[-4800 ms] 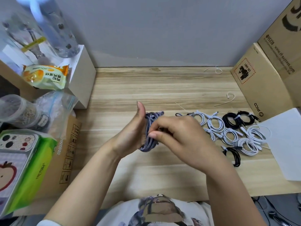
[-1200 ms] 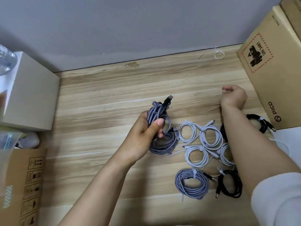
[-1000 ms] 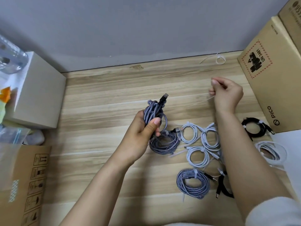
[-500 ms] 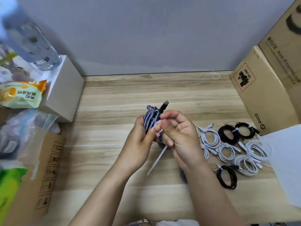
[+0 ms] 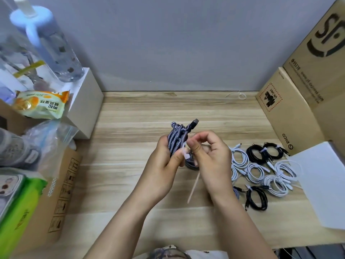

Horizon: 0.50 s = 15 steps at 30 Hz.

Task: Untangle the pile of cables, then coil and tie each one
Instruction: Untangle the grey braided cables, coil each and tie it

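Since a second ago your right hand has come back from the far right of the table with a white zip tie, and it now meets your left hand over the middle of the table. Your left hand grips the braided blue-and-white cable as a folded bundle, fingers curled round it and the thumb pressed across the front, with the dark plug sticking out at the far end. Your right hand pinches the head end of the zip tie between thumb and forefinger against the bundle, the other fingers curled loosely; the tie's tail hangs down toward you, free of the table. Part of the cable's loop sags dark below your hands. To the right, the coiled white cables and coiled black cables lie tied on the table, close together, near the cardboard box and a white sheet. Another loose tie lies at the far edge by the wall.
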Motion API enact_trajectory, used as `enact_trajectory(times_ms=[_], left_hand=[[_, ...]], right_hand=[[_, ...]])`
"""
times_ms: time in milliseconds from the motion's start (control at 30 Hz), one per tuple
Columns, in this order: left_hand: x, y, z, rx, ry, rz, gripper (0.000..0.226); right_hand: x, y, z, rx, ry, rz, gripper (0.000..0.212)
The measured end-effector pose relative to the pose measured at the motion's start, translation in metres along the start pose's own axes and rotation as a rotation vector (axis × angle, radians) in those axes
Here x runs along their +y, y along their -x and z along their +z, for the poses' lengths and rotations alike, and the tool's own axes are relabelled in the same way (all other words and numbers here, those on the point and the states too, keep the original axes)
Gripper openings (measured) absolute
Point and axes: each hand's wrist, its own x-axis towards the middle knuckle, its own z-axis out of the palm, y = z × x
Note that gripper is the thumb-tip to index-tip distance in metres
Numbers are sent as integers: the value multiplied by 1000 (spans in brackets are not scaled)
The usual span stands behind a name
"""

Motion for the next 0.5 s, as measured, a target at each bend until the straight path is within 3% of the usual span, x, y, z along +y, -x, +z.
enact_trajectory(times_ms=[133, 333, 500], left_hand=[[6, 3, -2, -15, 113, 22, 16], [8, 7, -4, 45, 103, 74, 16], [6, 8, -6, -3, -39, 120, 27]], right_hand=[[-4, 7, 3, 21, 196, -122, 22], [-2, 14, 5, 101, 70, 28, 34], [-3, 17, 8, 186, 294, 48, 51]])
